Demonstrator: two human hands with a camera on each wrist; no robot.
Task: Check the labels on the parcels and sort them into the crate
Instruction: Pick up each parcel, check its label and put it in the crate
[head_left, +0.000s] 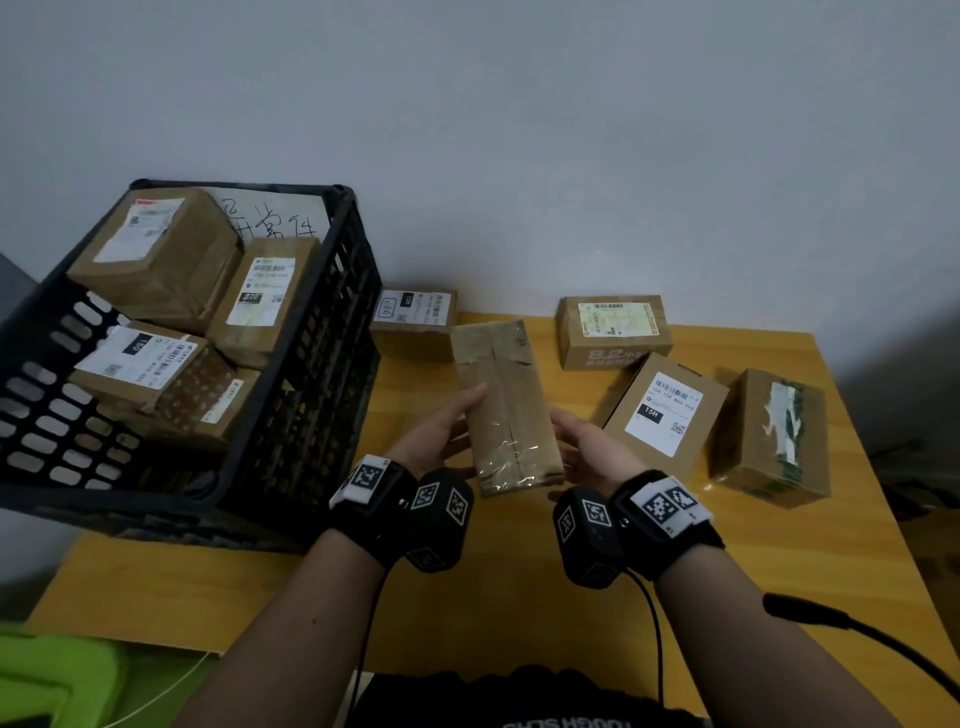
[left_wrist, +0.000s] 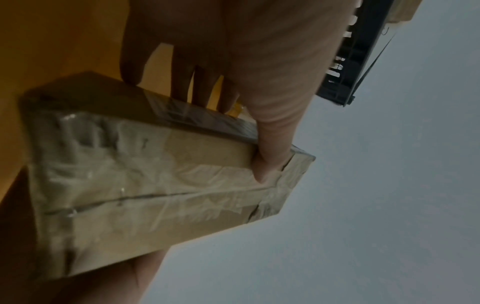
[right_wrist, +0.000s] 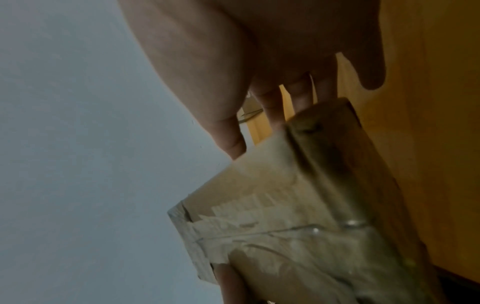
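Note:
A long brown parcel (head_left: 504, 405) wrapped in clear tape is held above the table, its plain taped seam side up and no label showing. My left hand (head_left: 441, 431) grips its left side: the thumb (left_wrist: 270, 156) presses on top and the fingers lie underneath. From the right, my right hand (head_left: 592, 447) holds the other side, fingers (right_wrist: 298, 98) behind the parcel (right_wrist: 298, 216) and thumb at its edge. The black plastic crate (head_left: 311, 364) stands to the left, tilted, with several labelled parcels inside.
Several more parcels lie on the yellow table (head_left: 467, 597): one beside the crate (head_left: 415, 322), one at the back (head_left: 613, 330), two at the right (head_left: 665, 415) (head_left: 769, 436). A handwritten paper sign (head_left: 275, 218) leans in the crate. A green object (head_left: 52, 675) sits lower left.

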